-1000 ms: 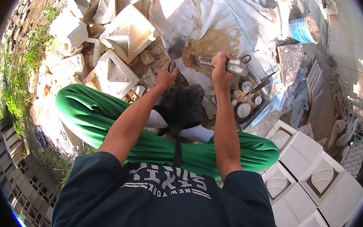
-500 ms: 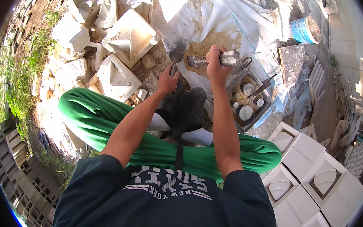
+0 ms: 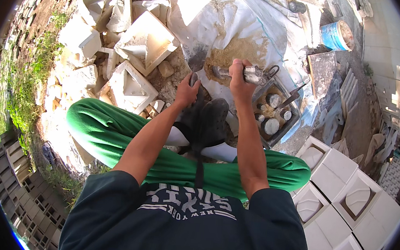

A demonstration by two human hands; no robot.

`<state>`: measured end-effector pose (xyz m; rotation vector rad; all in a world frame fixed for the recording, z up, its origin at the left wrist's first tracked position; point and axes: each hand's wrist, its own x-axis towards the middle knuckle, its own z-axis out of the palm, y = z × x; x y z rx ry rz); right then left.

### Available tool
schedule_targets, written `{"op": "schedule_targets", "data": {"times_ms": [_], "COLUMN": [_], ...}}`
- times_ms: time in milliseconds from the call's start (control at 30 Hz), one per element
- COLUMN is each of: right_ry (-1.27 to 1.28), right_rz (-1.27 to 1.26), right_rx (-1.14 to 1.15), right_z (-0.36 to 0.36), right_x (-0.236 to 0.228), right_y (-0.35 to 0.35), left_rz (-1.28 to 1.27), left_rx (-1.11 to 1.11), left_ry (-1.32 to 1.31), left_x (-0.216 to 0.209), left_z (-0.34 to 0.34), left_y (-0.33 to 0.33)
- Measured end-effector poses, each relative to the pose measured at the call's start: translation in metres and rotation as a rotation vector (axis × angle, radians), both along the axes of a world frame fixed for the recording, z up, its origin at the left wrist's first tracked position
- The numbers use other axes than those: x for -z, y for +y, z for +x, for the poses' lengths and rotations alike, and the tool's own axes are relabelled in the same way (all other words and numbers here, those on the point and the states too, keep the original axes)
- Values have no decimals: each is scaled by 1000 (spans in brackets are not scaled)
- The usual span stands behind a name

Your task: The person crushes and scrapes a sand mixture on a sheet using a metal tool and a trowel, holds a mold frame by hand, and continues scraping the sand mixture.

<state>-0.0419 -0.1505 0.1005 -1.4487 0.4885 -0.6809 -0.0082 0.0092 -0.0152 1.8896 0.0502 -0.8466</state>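
Observation:
My left hand (image 3: 187, 92) is closed round the grey handle of a trowel (image 3: 197, 58), whose dark flat blade points away from me over the ground. My right hand (image 3: 242, 81) grips a metal tool (image 3: 256, 76) with a thick, silvery, cylinder-like body and a thinner shaft. The shaft's end sits at the edge of a patch of brown sand (image 3: 236, 52) on a white sheet (image 3: 277, 37). Just right of this hand lies a dark rectangular tray (image 3: 286, 123) holding several round grey-white pieces (image 3: 271, 126) and a bladed tool (image 3: 290, 98). A metal ring (image 3: 274, 70) shows at its far corner.
Hollow pale cast blocks (image 3: 145, 45) are heaped at the left. Whitish moulded blocks (image 3: 332, 173) stand in rows at the lower right. A blue bucket (image 3: 336, 36) and a worn board (image 3: 324, 73) are at the far right. My dark shoes (image 3: 212, 119) are between my forearms.
My right hand has come slightly nearer, and the thick end of its metal tool has dropped toward the tray. My left hand keeps its hold on the trowel. The whole view has shifted slightly.

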Motion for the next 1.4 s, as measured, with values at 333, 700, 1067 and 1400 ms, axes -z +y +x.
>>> {"op": "schedule_targets", "data": {"times_ms": [333, 700, 1067, 1400], "right_ry": [-69, -65, -54, -98], "right_rz": [-318, -128, 9, 48], "right_rx": [155, 67, 196, 84], "right_z": [-8, 5, 20, 30], "right_x": [-10, -70, -95, -1], "right_y": [-1, -3, -12, -17], "left_rz": [-51, -50, -70, -51], "left_rx": [-10, -33, -42, -14], "left_ry": [27, 39, 47, 48], "left_x": [3, -2, -2, 3], "left_z": [4, 7, 6, -3], "left_y": [-3, -2, -2, -1]}}
